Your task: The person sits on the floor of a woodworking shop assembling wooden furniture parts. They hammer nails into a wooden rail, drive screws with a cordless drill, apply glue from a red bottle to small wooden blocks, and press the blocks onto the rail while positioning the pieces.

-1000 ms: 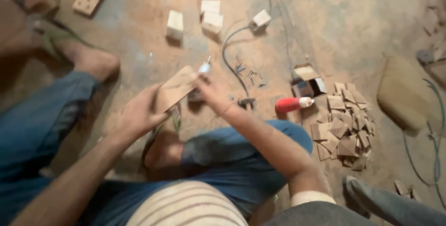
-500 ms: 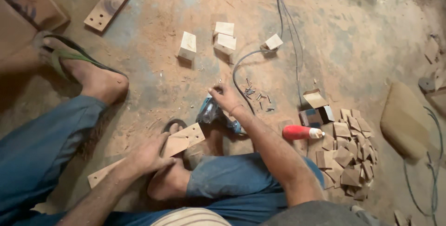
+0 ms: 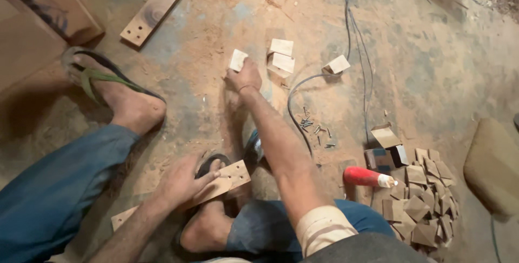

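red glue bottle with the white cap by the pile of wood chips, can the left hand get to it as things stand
Probably not directly. The left hand is pressing down the drilled wooden strip, and the outstretched right arm lies between it and the red glue bottle with the white cap. It would have to let go and cross over that arm.

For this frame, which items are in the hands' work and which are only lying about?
In hand:
- right hand gripping a small wooden block
- left hand pressing the drilled wooden strip

Lying about:
- red bottle
- loose screws
- pile of wood offcuts
- long holed plank
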